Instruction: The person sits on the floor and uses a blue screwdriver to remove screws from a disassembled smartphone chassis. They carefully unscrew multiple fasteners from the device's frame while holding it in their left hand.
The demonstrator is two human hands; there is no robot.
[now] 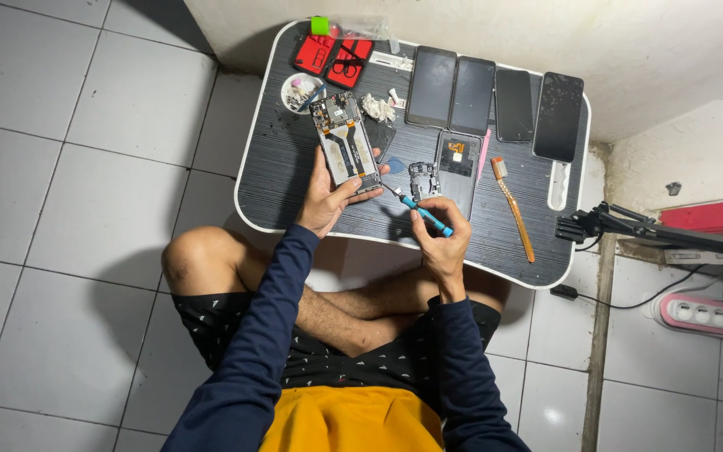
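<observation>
While left hand (325, 201) grips opened phone (346, 144), screwdriver (422, 213) tip seemingly touching

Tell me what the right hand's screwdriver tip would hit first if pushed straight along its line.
Probably the opened phone that the left hand steadies; the right hand aims the blue screwdriver at its lower corner, though height is unclear.

A small black table (282, 167) with a white rim is standing on the white tiled floor (69, 167). Four phones (495, 99) are lying in a row along its far edge, a red case (332, 57) and a small dish (299, 92) at the far left corner, and an orange toothbrush (514, 208) is resting near the right.
</observation>
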